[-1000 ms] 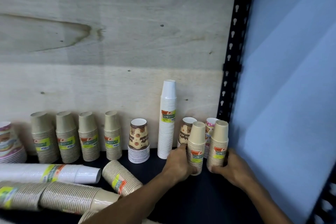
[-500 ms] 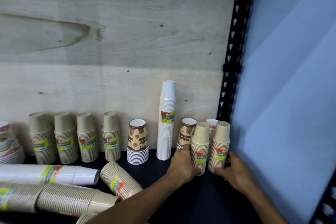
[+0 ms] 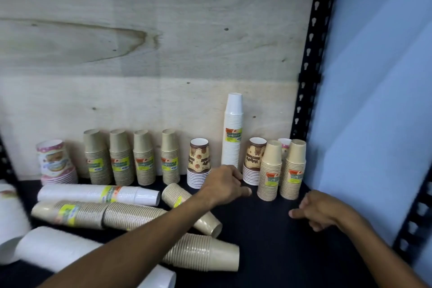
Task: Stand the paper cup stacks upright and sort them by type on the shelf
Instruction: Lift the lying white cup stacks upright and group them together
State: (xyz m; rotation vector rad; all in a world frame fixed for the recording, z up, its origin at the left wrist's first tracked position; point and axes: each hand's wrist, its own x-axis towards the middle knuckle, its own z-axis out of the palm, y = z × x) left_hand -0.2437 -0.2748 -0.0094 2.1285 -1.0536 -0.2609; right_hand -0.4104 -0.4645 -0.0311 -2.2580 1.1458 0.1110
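Standing beige stacks (image 3: 281,170) between both hands' grip.

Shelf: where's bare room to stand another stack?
Bare dark shelf lies between the left hand and right hand, in front of the two beige stacks. The left half is crowded with lying stacks; the back row is full.

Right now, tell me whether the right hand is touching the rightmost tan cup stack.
Apart. The head view shows the right hand lower and nearer the camera, with dark shelf visible between its fingers and the rightmost tan cup stack.
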